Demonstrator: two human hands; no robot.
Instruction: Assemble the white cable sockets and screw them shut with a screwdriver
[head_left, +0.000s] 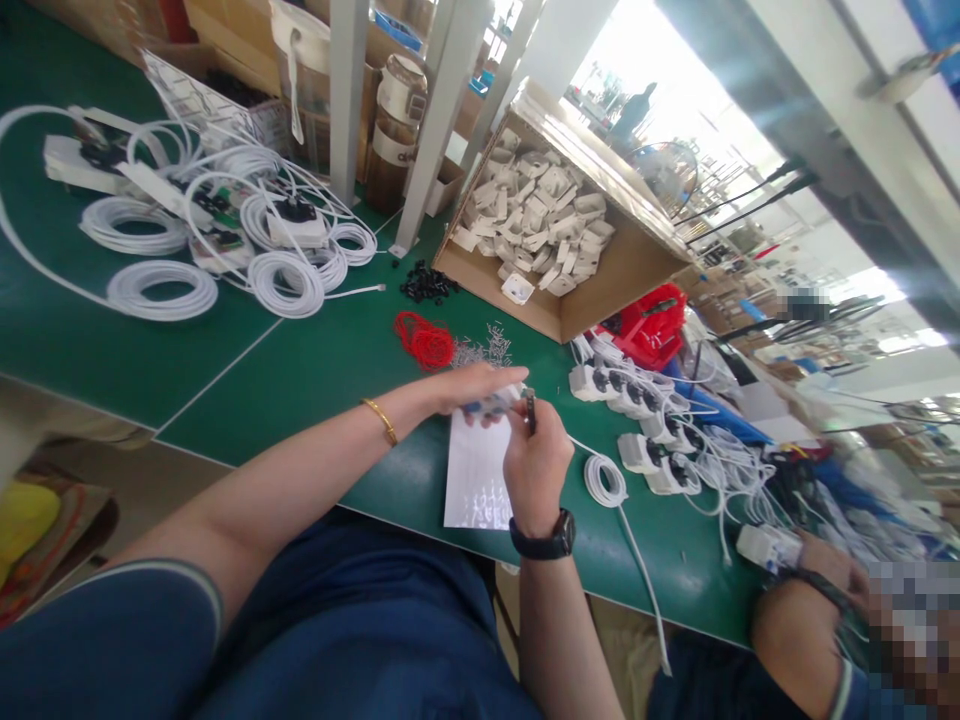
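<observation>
Head camera: over a white sheet (474,485) on the green tabletop (405,490), the right hand (536,465) is clamped on a small dark tool (530,410) beside a pale piece (513,392) at the left hand (476,388), whose grip I cannot tell through the blur. Beyond lie red loops (427,342), metal bits (496,347) and a cardboard box (637,260) of white housings (540,215); a bright workshop (739,285) spreads behind.

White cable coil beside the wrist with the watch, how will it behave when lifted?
The white cable coil will probably be floppy, being thin cable wound in loops. It may loosen, as I can't make out any tie around it. Its tail, reaching past the edge of the green table, could swing or snag.
</observation>
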